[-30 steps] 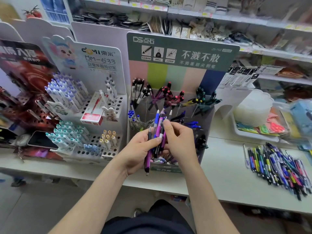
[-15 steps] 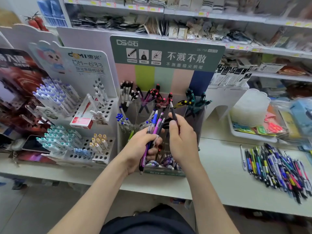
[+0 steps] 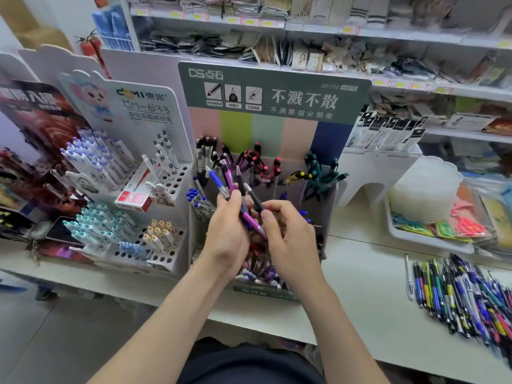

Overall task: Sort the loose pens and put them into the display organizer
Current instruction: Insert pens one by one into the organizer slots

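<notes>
A fanned bundle of pens (image 3: 230, 181) is gripped in the left hand (image 3: 227, 236) before the display organizer (image 3: 274, 92). The right hand (image 3: 291, 239), raised a moment ago, has been returned, pinching a black pen (image 3: 253, 198), likely the next to be slotted.

Green-headed display organizer (image 3: 273, 90) with pastel stripes; purple pen (image 3: 250, 220).

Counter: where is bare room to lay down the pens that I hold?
Best: the bare counter between the display organizer and the loose pens, in front of the tray. A narrow strip also runs along the front edge. Left of the organizer, pen stands crowd it.
</notes>
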The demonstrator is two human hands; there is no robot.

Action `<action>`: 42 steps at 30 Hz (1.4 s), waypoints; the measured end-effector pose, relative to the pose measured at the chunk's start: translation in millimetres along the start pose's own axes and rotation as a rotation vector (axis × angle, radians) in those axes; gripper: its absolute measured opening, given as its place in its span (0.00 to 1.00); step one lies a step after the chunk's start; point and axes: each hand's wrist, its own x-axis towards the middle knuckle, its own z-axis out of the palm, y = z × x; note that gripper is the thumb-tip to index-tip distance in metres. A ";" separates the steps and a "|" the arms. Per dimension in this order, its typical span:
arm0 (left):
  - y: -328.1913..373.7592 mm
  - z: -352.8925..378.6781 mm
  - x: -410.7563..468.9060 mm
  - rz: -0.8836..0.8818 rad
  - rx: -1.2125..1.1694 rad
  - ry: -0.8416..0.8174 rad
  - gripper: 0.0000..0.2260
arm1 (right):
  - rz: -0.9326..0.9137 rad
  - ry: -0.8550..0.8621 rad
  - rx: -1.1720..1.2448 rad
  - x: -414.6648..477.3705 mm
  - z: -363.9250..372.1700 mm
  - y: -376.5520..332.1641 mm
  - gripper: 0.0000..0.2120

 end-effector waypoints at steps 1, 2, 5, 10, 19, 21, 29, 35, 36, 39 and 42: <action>-1.0 2.6 -0.7 0.005 0.036 0.026 0.09 | 0.010 -0.011 0.007 -1.1 2.3 0.6 0.06; -2.1 2.7 -0.4 0.014 0.127 0.056 0.12 | 0.031 -0.024 0.040 -1.7 4.0 0.0 0.06; -8.7 -3.2 7.1 -0.008 0.367 0.120 0.28 | 0.053 -0.126 0.073 0.0 0.8 -4.3 0.09; -7.8 -4.5 5.0 -0.046 0.427 0.015 0.18 | 0.021 -0.440 -0.080 1.5 -22.9 0.6 0.15; 6.5 -19.4 0.5 0.180 1.122 -0.300 0.10 | 0.101 0.092 0.032 24.4 -47.1 9.8 0.10; 8.0 -18.8 -1.8 0.228 1.223 -0.415 0.08 | 0.093 0.060 -0.022 22.1 -37.6 9.8 0.07; 19.6 -25.7 7.3 0.176 1.131 -0.478 0.07 | 0.062 0.016 -0.003 22.5 -33.2 16.1 0.09; 25.0 -33.0 16.1 0.247 1.073 -0.191 0.09 | -0.012 0.307 -0.064 36.2 -22.4 -2.6 0.09; 25.2 -36.2 18.1 0.274 1.048 -0.100 0.09 | -0.036 0.377 -0.069 41.7 -20.5 -8.0 0.10; 29.0 -43.6 23.1 0.297 0.960 0.121 0.09 | -0.176 0.558 -0.116 62.7 -8.2 -28.9 0.15; 33.7 -51.7 31.2 0.305 0.904 0.164 0.08 | -0.375 0.510 -0.270 88.5 13.8 -47.5 0.15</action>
